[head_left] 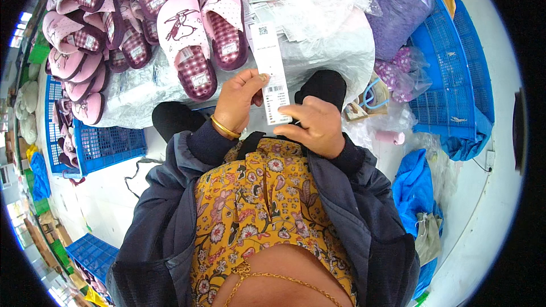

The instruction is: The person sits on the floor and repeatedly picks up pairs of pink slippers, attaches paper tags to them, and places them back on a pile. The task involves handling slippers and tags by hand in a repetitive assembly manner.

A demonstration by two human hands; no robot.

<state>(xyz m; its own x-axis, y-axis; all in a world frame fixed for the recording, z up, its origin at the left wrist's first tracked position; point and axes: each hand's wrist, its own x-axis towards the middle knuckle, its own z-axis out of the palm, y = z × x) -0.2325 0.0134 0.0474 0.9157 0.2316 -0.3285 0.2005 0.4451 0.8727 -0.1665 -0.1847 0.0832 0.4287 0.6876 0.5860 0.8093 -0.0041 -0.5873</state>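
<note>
White label (269, 51) at 12 o'clock — left hand (235, 99) pinches left edge, right hand (318, 125) grips lower end, fingers narrow. I judge step: label handling; next move calls for steady pinch. Pink slippers (185, 25), 11 o'clock.

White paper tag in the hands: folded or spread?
Spread: the left hand and right hand hold the white paper tag, its long printed face showing.

navy jacket (372, 222) | yellow floral top (264, 193) | gold bangle (224, 128) | gold chain (270, 274) | black trousers (325, 86), seemingly
</note>
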